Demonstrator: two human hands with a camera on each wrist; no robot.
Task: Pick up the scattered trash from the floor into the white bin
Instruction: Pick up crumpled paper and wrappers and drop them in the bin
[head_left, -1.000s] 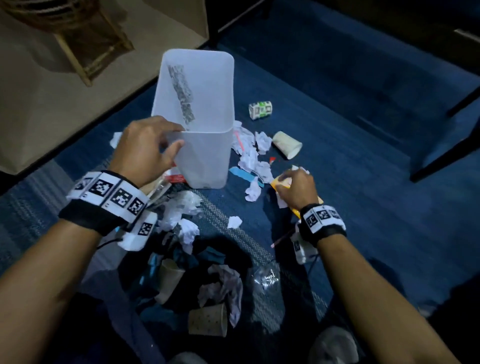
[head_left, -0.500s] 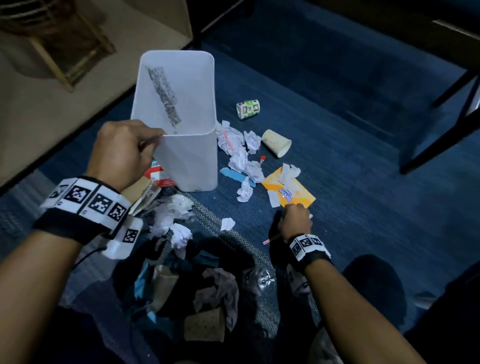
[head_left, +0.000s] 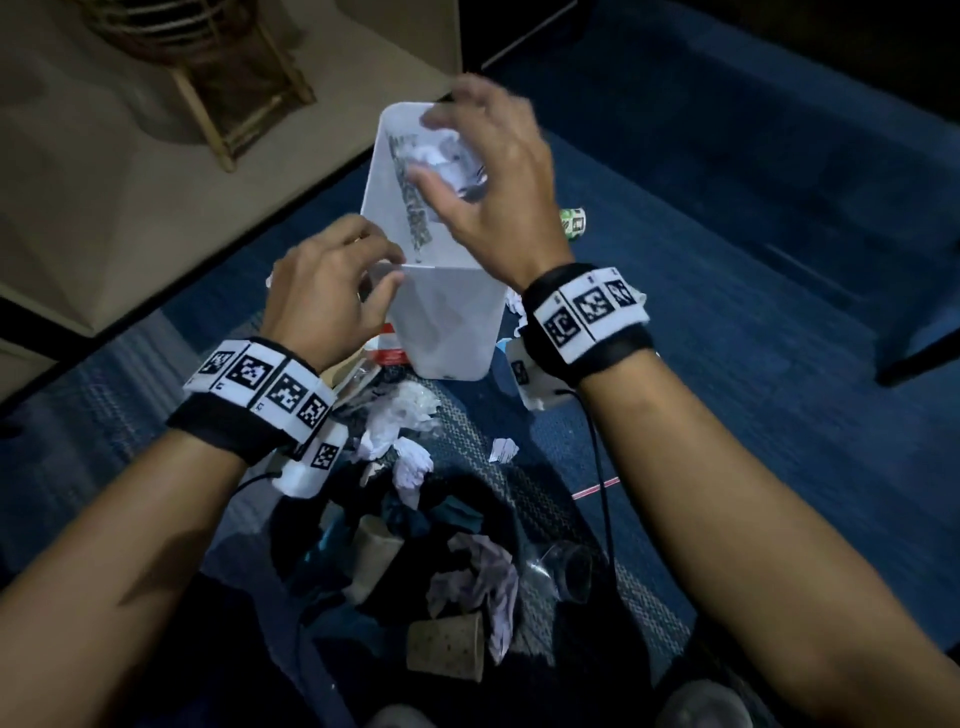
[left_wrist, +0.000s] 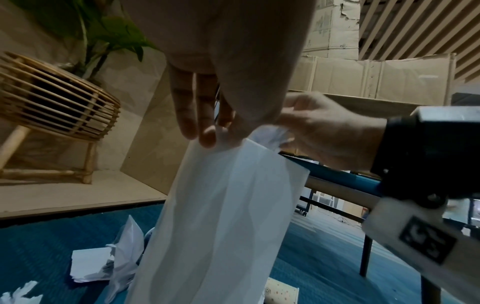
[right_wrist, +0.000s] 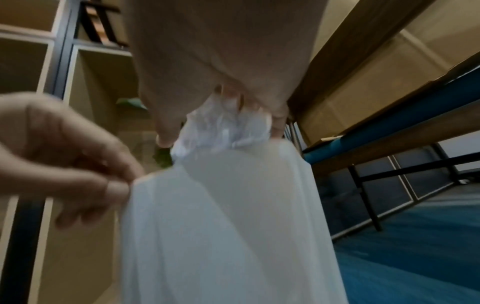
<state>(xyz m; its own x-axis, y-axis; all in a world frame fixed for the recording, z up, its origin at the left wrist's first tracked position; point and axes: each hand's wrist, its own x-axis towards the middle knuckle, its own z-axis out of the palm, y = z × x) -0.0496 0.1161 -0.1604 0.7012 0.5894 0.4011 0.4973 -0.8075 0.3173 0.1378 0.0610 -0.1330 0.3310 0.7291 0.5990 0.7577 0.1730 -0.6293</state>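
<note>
Trash all over the blue carpet (head_left: 727, 364) nearest the person: a brown paper cup (head_left: 447, 652) on its side, crumpled paper (head_left: 483, 582) just beyond it, a clear plastic cup (head_left: 563, 569) to the right. Bit farther, more white paper scraps (head_left: 400, 431) & a thin red straw (head_left: 597, 487) off to the right. Next comes the white bin (head_left: 447, 322), upright on the carpet, w/ the left hand (head_left: 332, 291) pinching its near rim, thumb & fingers curled on the edge. Right hand (head_left: 488, 171) is over the bin's mouth, fingers curled round a wad of clear plastic and paper (head_left: 447, 166). Far right of the bin, a small green-white carton (head_left: 573, 222). Far left, a rattan stand (head_left: 208, 67) on pale floor.
</note>
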